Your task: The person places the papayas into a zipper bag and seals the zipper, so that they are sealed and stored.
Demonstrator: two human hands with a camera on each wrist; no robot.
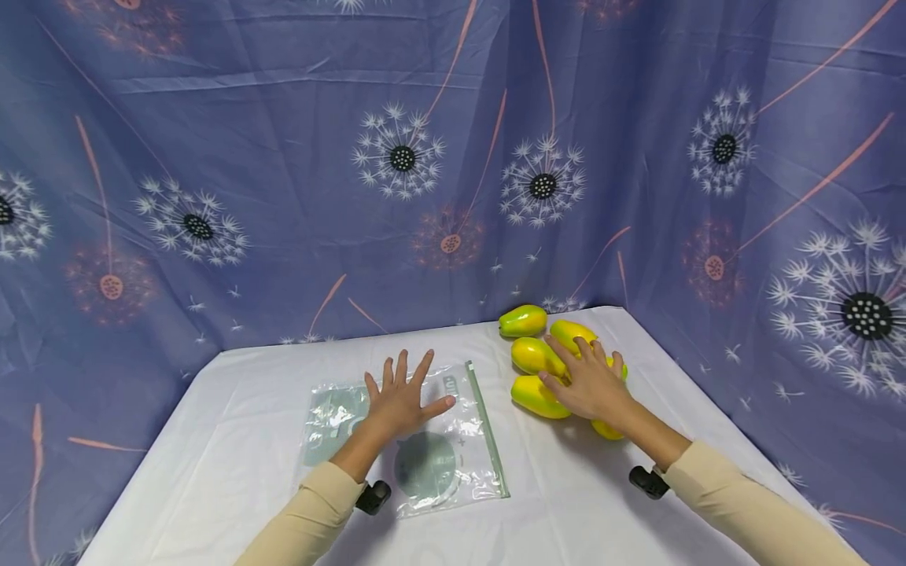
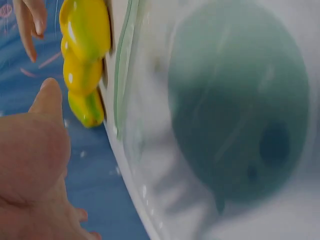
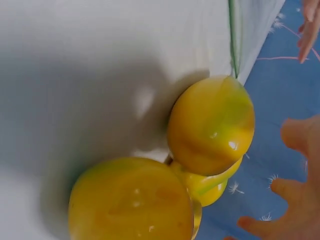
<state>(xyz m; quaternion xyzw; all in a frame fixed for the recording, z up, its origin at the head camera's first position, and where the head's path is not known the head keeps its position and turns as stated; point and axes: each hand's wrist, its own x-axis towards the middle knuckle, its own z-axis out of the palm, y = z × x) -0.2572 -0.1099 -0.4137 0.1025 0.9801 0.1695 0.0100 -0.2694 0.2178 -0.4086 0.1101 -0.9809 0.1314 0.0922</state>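
A clear zip bag [image 1: 474,448] with pale green printing lies flat on the white table, its green zip edge facing right. Over it my left hand [image 1: 399,405] is held with fingers spread, casting a shadow on the plastic in the left wrist view. Several yellow-green papayas [image 1: 538,397] are grouped at the right. My right hand [image 1: 593,387] hovers above this group, fingers spread and partly covering the fruit in the head view. In the right wrist view, its fingers [image 3: 287,190] are apart from the nearer papayas [image 3: 212,125]. Neither hand holds anything.
The white cloth-covered table [image 1: 212,448] ends at the back against a blue curtain [image 1: 297,173] with dandelion prints, which also runs along the right side. A small black camera [image 1: 373,498] sits at the left wrist, another black camera [image 1: 647,482] at the right.
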